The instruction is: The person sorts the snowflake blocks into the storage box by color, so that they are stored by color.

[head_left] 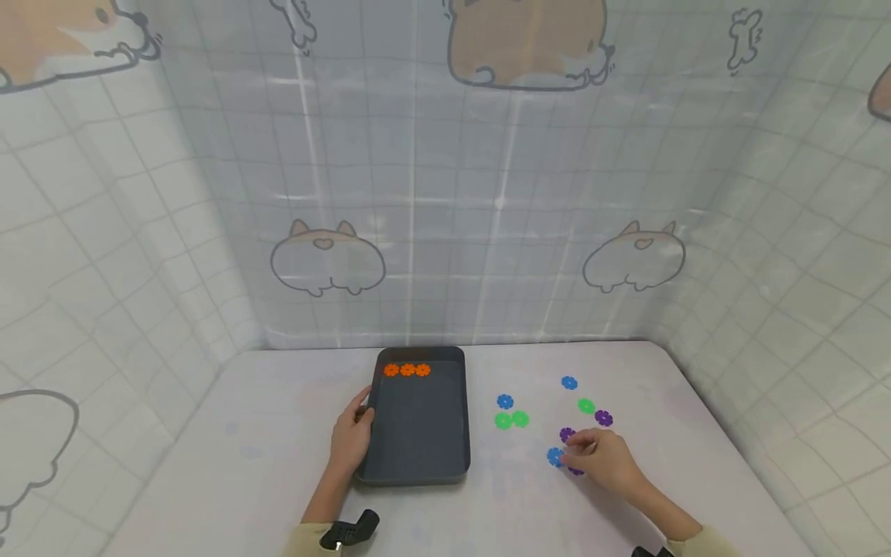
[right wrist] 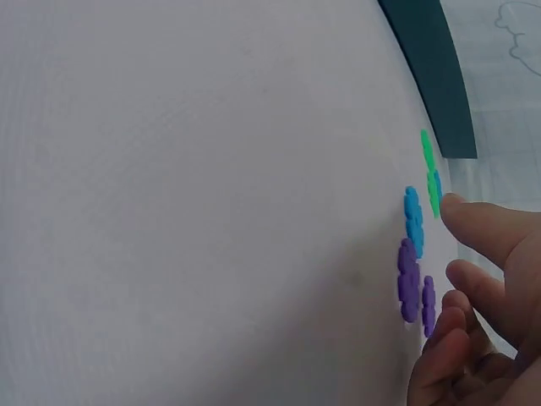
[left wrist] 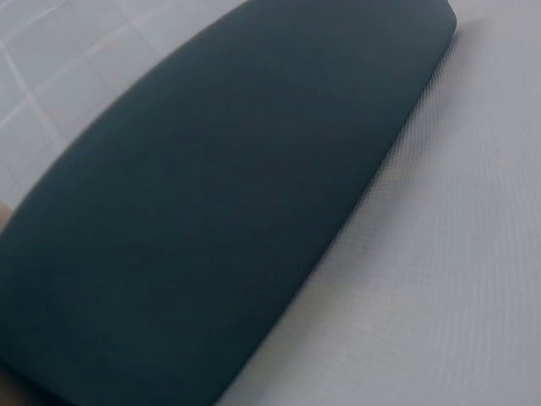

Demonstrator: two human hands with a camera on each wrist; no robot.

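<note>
At the dark grey tray's (head_left: 418,433) left side, the left hand (head_left: 350,439) grips the rim, its thumb over the edge; the tray's dark wall (left wrist: 228,186) fills much of the left wrist view. Three orange flower-shaped pieces (head_left: 407,370) lie in a row inside, at the far end. The right hand (head_left: 604,462) hovers over the pieces on the right, fingers bent and apart, nothing visible between them. By its fingertips are a blue piece (head_left: 554,457) and a purple piece (head_left: 567,435); another purple one is partly hidden beneath. In the right wrist view, the thumb of the hand (right wrist: 486,296) stands beside blue (right wrist: 413,222) and purple (right wrist: 408,279) pieces.
Between tray and right hand lie a blue piece (head_left: 504,401) and two green pieces (head_left: 511,420). Farther right are a blue piece (head_left: 569,383), a green one (head_left: 587,406) and a purple one (head_left: 603,418). Patterned sheeting (head_left: 445,271) surrounds the white table (head_left: 278,433).
</note>
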